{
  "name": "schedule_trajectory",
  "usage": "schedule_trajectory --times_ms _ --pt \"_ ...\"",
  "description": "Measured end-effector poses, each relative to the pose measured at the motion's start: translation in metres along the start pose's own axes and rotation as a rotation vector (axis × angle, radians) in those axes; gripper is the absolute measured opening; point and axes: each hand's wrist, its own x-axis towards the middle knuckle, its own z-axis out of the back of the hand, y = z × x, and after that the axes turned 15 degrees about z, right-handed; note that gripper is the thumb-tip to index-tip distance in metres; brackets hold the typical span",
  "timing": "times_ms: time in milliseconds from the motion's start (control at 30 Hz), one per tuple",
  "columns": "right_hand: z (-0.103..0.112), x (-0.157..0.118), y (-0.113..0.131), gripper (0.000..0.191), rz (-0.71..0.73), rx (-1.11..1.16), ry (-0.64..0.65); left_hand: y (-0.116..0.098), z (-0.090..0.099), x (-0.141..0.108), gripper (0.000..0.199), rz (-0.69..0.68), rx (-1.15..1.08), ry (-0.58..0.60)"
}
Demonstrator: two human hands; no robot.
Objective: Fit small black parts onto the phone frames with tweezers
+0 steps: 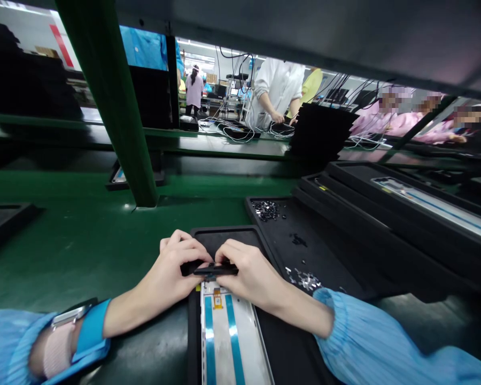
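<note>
A green-painted workbench (76, 240) fills the scene, and a green steel post (116, 107) rises from it to the left of and beyond the black rubber-edged tray (224, 233), the landmark here. Past that tray, co-workers in white and pink smocks (276, 93) stand among tangled black and white cables (234, 133). To its right lies a shallow black tray (324, 251), with stacked black trays (385, 214) farther right holding a flat panel with a blue stripe (428, 203). Small glossy black parts (266, 210) and silvery bits (302, 279) are scattered in the shallow tray. In the landmark tray lies a white rectangular panel (224, 342) with two blue stripes and an orange flex tab (217, 299). Just above the panel's end, the left hand (172, 264) and right hand (244, 272) come together, pinching a slim black strip (215, 270) between their fingers. A ribbed blue sleeve (356, 342) covers the right forearm, and a fabric wrist strap (60, 337) with a metal plate circles the left wrist.
</note>
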Motion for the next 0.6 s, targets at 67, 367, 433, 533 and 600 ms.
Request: schedule_trajectory --times_ms 67,367,433,533,600 --pt "0.001 0.0 0.002 0.008 0.001 -0.007 0.021 -0.001 0.0 0.0 0.011 -0.009 -0.004 -0.004" --pt "0.012 0.009 0.004 0.011 0.049 0.017 0.072 -0.002 0.002 -0.002 0.015 -0.107 0.055 0.0" --pt "0.015 0.012 0.0 0.01 -0.02 0.115 0.033 -0.002 0.002 -0.003 0.017 -0.138 0.088 0.004" --pt "0.017 0.015 -0.006 0.009 -0.151 0.249 0.024 -0.002 0.003 -0.003 0.017 -0.167 0.129 0.011" --pt "0.018 0.015 -0.008 0.011 -0.204 0.319 0.041 -0.003 0.004 -0.003 0.017 -0.176 0.15 0.016"
